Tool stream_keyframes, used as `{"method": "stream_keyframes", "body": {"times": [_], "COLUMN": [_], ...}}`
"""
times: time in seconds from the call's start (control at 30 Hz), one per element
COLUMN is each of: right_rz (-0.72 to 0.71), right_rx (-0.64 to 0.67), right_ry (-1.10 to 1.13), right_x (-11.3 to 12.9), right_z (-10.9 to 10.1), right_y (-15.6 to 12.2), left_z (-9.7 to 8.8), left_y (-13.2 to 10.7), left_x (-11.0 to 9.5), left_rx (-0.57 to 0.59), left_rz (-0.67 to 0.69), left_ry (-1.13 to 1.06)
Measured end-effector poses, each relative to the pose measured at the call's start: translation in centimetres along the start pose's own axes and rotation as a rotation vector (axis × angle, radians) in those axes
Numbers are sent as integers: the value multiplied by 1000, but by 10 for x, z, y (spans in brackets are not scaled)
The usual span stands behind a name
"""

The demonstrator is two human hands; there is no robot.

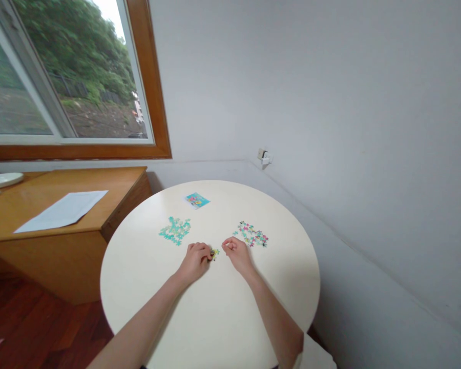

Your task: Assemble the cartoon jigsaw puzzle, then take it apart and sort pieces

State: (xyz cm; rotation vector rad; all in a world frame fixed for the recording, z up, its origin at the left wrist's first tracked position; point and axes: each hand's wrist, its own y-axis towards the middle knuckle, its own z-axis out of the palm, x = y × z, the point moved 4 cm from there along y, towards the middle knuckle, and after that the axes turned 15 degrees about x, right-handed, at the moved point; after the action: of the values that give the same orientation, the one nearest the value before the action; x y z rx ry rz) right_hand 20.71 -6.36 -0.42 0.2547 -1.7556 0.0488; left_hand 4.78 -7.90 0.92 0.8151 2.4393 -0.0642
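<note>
My left hand (197, 257) rests on the round table with its fingers curled down against a small cluster of yellow and black jigsaw pieces (215, 253), partly covering it. Just right of that cluster, my right hand (236, 252) has thumb and forefinger drawn together; whatever lies between the tips is too small to make out. Beyond my left hand spreads a loose group of turquoise jigsaw pieces (175, 230). A mixed heap of pink, yellow and green jigsaw pieces (255, 234) lies beside and beyond my right hand.
A small picture card (197, 200) lies near the far side of the white round table (211, 328). To the left stands a wooden desk (61, 256) bearing a white sheet (63, 209) and a white round object (2, 180). Walls, with an outlet (265, 156), border the back and right.
</note>
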Motion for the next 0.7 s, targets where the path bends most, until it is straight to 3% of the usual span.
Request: {"method": "stream_keyframes", "body": {"times": [0.43,0.7], "right_rz": [-26,-25], "right_rx": [-48,-98], "right_ry": [-153,-286], "right_x": [1,2], "right_z": [-3,-9], "right_y": [-5,-5], "left_z": [0,-4], "left_y": [0,-3], "left_x": [1,-6], "left_rx": [-30,-1], "left_rz": [21,106], "left_ry": [4,-8]}}
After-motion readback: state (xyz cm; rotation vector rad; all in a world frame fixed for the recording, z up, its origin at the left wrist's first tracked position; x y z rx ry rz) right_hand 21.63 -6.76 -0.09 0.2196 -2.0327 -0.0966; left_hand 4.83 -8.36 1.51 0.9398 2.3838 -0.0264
